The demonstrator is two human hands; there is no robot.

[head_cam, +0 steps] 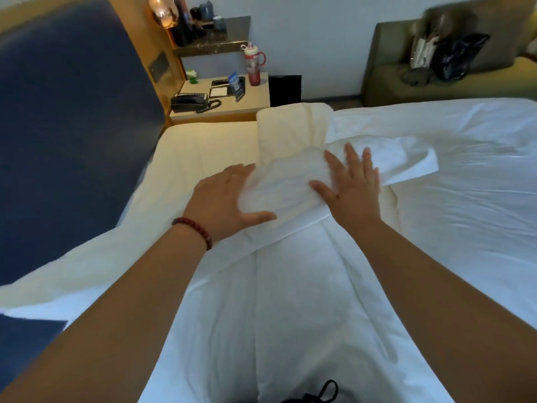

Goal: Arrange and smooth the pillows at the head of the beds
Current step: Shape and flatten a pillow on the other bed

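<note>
A white pillow (284,181) lies across the bed in front of me, its cover loose and creased. My left hand (223,202) presses flat against the pillow's left end, fingers straight, a red bead bracelet on the wrist. My right hand (351,181) lies flat on the pillow's right part with fingers spread. A second, cream-coloured pillow (293,126) sits behind it near the bed's far edge. The white duvet (290,301) runs from the pillow toward me. The blue headboard (66,126) stands at the left.
A bedside table (252,100) beyond the bed holds a black phone (191,101), a notepad and a red water bottle (253,64). A lit lamp (162,10) hangs above it. A green sofa (436,68) with bags stands at the back right.
</note>
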